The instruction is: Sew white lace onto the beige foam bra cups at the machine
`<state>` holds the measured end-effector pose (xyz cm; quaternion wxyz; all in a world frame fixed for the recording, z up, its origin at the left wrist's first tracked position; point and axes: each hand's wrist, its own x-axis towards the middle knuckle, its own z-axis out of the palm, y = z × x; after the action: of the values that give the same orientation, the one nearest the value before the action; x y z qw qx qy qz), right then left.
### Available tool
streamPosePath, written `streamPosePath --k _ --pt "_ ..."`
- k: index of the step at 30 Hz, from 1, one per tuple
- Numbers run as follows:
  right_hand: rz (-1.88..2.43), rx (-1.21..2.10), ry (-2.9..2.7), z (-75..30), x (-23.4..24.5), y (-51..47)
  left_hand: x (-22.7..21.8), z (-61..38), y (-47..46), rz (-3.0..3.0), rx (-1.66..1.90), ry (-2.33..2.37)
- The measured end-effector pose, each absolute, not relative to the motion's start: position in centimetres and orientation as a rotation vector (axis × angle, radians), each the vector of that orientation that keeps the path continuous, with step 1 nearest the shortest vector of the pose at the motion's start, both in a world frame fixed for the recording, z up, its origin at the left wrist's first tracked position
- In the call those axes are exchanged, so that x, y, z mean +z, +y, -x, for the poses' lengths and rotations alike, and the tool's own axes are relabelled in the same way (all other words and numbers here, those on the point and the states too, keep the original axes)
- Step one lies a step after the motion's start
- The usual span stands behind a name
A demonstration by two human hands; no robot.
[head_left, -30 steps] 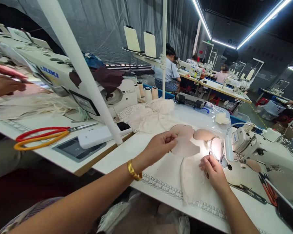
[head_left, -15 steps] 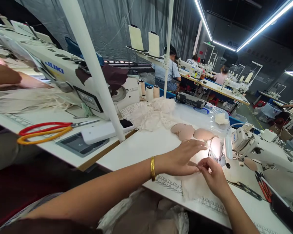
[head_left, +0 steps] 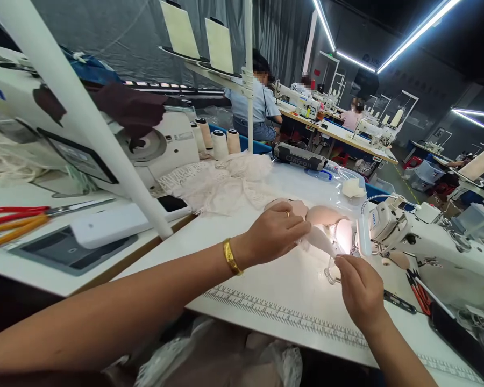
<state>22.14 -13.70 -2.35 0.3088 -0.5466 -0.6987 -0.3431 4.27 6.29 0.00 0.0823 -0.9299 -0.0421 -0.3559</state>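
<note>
My left hand [head_left: 276, 231], with a gold bangle on the wrist and a ring, is closed on a pale beige fabric piece [head_left: 320, 240] just left of the lit needle area. My right hand [head_left: 358, 287] is curled, its fingertips pinched at the piece's lower end near the presser foot [head_left: 334, 269]. Behind the hands lie beige bra cups [head_left: 322, 215] in a small row. The white sewing machine [head_left: 411, 236] stands to the right on the white table [head_left: 274, 279].
A lace pile [head_left: 221, 185] lies at the table's back. Left is a neighbouring table with red and yellow scissors [head_left: 12, 217], a white box [head_left: 113, 223] and another machine [head_left: 153, 145]. Thread cones [head_left: 220, 142], a white pole [head_left: 84, 123] and small snips [head_left: 399, 303] are around. Other people sew in the background.
The fabric piece has gone from flat under my hands to lifted toward the needle. My left hand drew back and closed on it. The camera has turned slightly left and closer.
</note>
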Motion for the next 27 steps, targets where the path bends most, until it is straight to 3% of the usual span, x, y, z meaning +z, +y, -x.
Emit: streamPosePath --k 6,12,17,20,23,27 --pt "1.367 -0.901 -2.242 -24.4 -4.7 -14.4 -1.6 -3.2 4.5 3.056 -0.629 0.142" --pt "1.339 -0.815 -2.277 -25.0 -5.1 -16.2 -2.5 -7.1 5.3 3.286 -0.621 -0.394" --pt "1.296 -0.777 -2.195 -25.0 -5.5 -15.9 -4.3 -8.8 6.4 3.427 -0.457 -0.447" --pt "1.194 -0.798 -2.241 -25.2 -5.6 -15.7 -4.5 -8.7 6.7 3.384 -0.709 -0.63" --pt "1.214 -0.742 -2.26 -25.7 -6.0 -15.4 -3.9 -8.5 7.1 3.212 -1.223 -0.72" --pt "1.449 -0.427 -2.234 -26.9 -6.5 -15.2 -3.0 -8.5 5.6 2.92 -1.552 -0.441"
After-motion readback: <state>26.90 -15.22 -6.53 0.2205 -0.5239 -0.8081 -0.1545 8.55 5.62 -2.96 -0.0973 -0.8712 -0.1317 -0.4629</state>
